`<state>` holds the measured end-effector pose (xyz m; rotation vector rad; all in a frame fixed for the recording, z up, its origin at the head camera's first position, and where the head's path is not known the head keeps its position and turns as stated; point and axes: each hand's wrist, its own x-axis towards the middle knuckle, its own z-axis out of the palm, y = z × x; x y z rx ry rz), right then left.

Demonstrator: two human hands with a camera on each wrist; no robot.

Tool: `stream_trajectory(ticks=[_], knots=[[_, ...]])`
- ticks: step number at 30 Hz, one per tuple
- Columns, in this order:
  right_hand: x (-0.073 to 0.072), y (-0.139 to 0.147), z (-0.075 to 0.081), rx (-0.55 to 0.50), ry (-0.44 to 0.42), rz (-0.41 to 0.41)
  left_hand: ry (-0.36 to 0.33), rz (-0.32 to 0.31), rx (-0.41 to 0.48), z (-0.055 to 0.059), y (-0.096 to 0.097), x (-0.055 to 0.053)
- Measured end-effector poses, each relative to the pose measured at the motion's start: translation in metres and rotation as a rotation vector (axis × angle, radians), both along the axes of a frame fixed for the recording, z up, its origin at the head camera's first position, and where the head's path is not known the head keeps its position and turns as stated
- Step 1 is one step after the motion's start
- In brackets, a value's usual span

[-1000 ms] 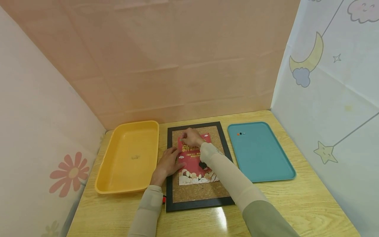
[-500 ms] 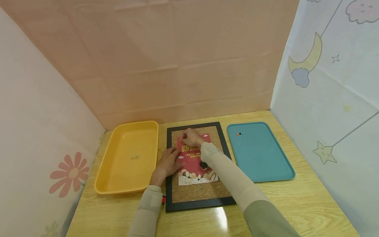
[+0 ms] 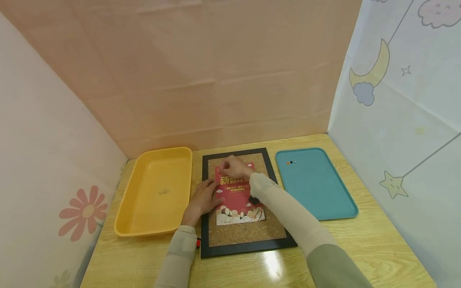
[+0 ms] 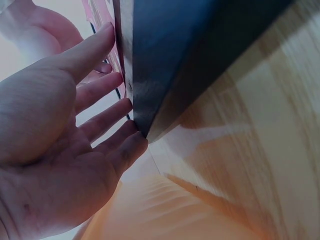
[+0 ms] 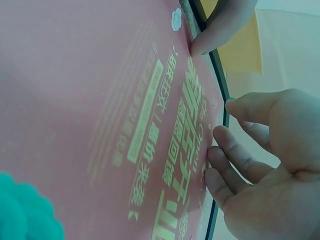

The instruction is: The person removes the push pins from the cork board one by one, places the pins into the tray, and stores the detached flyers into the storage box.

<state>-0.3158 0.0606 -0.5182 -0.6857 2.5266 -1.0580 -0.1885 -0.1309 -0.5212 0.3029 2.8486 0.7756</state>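
1. Yellow tray (image 3: 155, 176) on the counter (image 3: 381, 248), just left of the black frame (image 3: 248, 247); teal tray (image 3: 320, 188) to its right, bearing three tiny pieces (image 3: 291, 162) near its far left corner.
2. My right sleeve (image 3: 288, 216) stands most in the way, crossing the right part of the poster and the frame. A red-and-black item (image 3: 198, 243) sits beside my left sleeve (image 3: 180, 252).
3. Hard to make out: a lumpy turquoise shape (image 5: 22, 212) cut off in the right wrist view's corner; I can't tell what it is.
4. The red poster (image 3: 235, 200) lies on the cork (image 3: 230, 236) inside the frame, beneath both my hands.
5. The fingers of my left hand (image 3: 205, 197) are extended, spread along the poster's left edge and the frame.
6. The fingers of my right hand (image 3: 235, 167) pinch a small green piece (image 5: 231, 98), mostly hidden, at the poster's far left corner.
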Motion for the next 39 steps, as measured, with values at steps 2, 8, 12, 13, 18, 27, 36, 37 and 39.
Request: stream_trajectory(ticks=[2, 8, 12, 13, 18, 27, 36, 37, 39], knots=[[0.001, 0.003, 0.001, -0.006, -0.002, 0.012, -0.002, 0.001, -0.002, 0.000, 0.000, 0.000], [0.007, 0.014, 0.006, -0.021, 0.022, 0.046, -0.003, -0.005, -0.008, 0.000, 0.000, 0.000], [0.012, 0.022, 0.007, -0.006, 0.053, 0.028, -0.001, -0.008, -0.012, 0.000, 0.001, 0.000], [0.013, 0.024, 0.008, -0.002, 0.057, 0.019, 0.000, -0.008, -0.014, 0.000, 0.001, 0.000], [0.020, 0.036, 0.010, -0.001, 0.063, 0.004, 0.005, -0.011, -0.020, 0.000, 0.000, 0.000], [0.030, 0.057, 0.012, -0.037, 0.075, 0.006, -0.010, 0.006, -0.016, -0.001, -0.001, 0.001], [0.047, 0.080, 0.021, -0.057, 0.101, -0.003, 0.002, 0.003, -0.017, -0.002, 0.000, 0.002], [0.048, 0.082, 0.021, -0.052, 0.109, -0.005, 0.003, 0.003, -0.017, -0.002, 0.000, 0.003], [0.050, 0.088, 0.020, -0.046, 0.124, -0.013, 0.004, 0.002, -0.017, -0.002, 0.000, 0.003]])
